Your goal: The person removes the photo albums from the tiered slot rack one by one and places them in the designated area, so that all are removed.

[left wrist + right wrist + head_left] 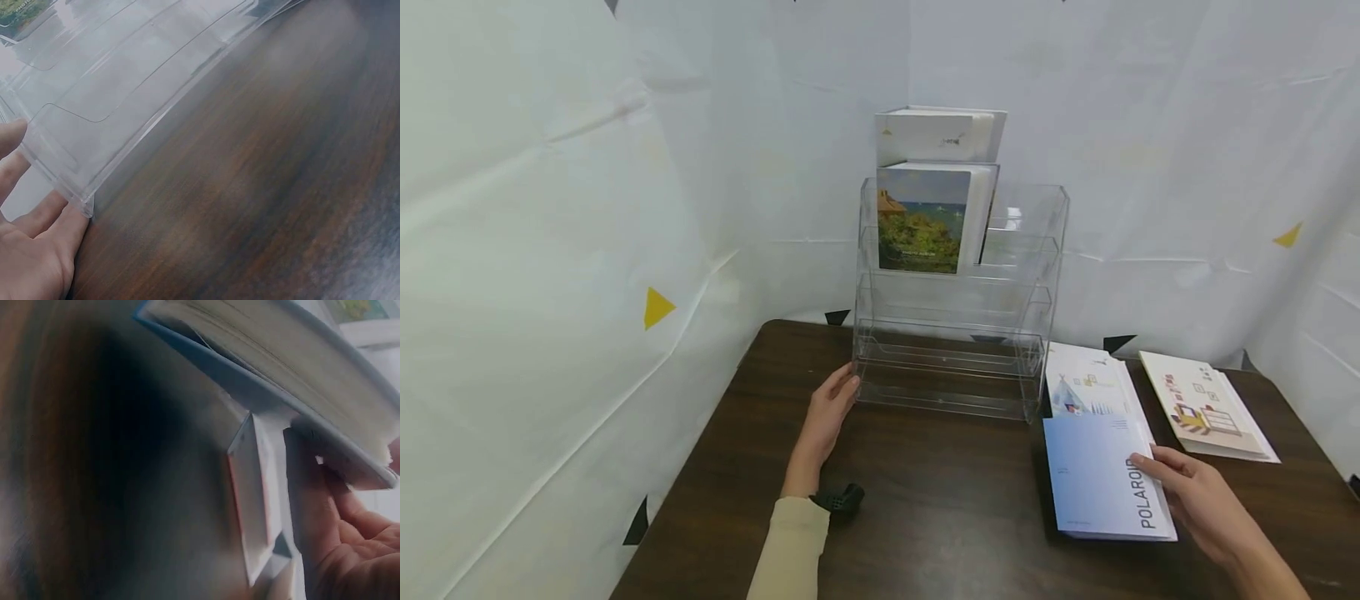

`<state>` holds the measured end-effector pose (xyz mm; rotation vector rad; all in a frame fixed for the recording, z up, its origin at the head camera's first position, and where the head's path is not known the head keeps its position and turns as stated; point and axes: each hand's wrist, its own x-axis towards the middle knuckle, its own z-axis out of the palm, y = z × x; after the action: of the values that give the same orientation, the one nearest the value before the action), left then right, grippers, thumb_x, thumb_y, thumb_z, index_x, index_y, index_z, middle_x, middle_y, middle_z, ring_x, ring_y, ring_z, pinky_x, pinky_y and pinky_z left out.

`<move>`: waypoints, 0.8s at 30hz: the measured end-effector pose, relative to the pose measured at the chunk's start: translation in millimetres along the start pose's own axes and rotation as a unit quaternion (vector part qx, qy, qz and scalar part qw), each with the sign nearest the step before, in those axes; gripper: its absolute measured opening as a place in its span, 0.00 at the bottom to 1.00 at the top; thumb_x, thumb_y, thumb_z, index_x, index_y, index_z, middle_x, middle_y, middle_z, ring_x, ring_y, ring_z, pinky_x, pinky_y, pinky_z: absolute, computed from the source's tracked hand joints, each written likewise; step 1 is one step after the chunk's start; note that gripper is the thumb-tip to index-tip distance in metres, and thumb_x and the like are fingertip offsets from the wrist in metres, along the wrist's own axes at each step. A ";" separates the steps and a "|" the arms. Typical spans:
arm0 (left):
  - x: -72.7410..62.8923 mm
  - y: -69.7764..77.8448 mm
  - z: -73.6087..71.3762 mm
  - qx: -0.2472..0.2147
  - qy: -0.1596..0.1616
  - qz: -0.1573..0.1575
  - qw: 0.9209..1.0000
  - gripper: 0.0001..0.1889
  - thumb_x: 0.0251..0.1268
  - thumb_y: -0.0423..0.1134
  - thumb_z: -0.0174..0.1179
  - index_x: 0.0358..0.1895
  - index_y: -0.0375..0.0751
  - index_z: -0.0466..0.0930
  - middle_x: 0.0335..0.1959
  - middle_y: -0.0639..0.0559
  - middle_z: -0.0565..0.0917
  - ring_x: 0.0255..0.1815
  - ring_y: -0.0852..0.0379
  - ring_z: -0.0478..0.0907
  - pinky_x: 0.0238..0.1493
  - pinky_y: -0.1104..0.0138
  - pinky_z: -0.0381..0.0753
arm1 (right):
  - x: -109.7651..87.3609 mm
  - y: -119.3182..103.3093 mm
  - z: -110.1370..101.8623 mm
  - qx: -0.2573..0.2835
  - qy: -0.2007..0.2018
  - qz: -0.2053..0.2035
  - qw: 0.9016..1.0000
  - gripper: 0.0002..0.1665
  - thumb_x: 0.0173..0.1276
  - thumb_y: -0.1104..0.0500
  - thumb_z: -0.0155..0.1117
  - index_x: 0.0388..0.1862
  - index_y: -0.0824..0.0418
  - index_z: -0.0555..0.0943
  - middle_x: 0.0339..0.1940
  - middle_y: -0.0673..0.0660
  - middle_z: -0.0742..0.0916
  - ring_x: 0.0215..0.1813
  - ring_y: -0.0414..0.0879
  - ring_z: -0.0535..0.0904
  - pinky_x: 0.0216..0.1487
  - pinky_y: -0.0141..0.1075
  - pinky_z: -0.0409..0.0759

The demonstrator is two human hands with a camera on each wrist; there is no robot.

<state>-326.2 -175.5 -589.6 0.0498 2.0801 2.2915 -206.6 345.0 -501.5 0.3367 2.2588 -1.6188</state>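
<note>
In the head view, my left hand (829, 414) touches the lower left side of a clear tiered display rack (951, 304). The left wrist view shows those fingers (62, 228) against the rack's bottom corner, not wrapped around it. My right hand (1206, 500) grips a blue photo album (1097, 479) marked POLAROID by its right edge, thumb on the cover and other fingers underneath. In the right wrist view, the album (275, 381) is raised above the table, page edges showing. It overlaps a white album with a tent picture (1086, 379) in the head view.
Farther right on the dark wooden table (955, 508) lies an album with a truck picture (1210, 408). The rack's upper tiers hold a landscape-covered album (922, 221) and a white album (925, 137) behind it. White sheeting (760, 167) hangs behind and at the sides.
</note>
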 end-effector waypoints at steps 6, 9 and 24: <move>-0.1 1.0 -1.1 -0.001 0.002 -0.004 1.000 0.32 0.84 0.54 0.59 0.84 0.50 0.66 0.83 0.43 0.68 0.86 0.46 0.64 0.87 0.50 0.64 | 2.4 9.2 -6.8 -0.009 0.007 0.024 1.000 0.51 0.87 0.39 0.55 0.85 0.76 0.52 0.45 0.40 0.89 0.45 0.40 0.89 0.48 0.39 0.94; 0.5 -0.4 -1.1 0.000 0.001 -0.007 1.000 0.33 0.84 0.54 0.59 0.84 0.50 0.65 0.84 0.43 0.67 0.86 0.46 0.64 0.87 0.50 0.64 | 3.3 10.4 -10.2 -0.015 0.006 0.034 0.999 0.53 0.87 0.38 0.54 0.85 0.77 0.50 0.45 0.39 0.89 0.45 0.40 0.89 0.49 0.37 0.94; -0.2 -2.1 -1.7 -0.004 0.000 -0.006 1.000 0.33 0.84 0.54 0.58 0.84 0.49 0.65 0.84 0.42 0.67 0.86 0.45 0.64 0.88 0.50 0.64 | 23.5 30.2 -29.1 -0.216 -0.003 0.064 0.974 0.54 0.84 0.32 0.55 0.74 0.84 0.64 0.52 0.70 0.87 0.46 0.48 0.86 0.50 0.48 0.94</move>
<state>-326.0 -177.0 -591.8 0.0362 2.0647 2.2933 -220.5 382.1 -528.7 0.3506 2.4468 -1.0259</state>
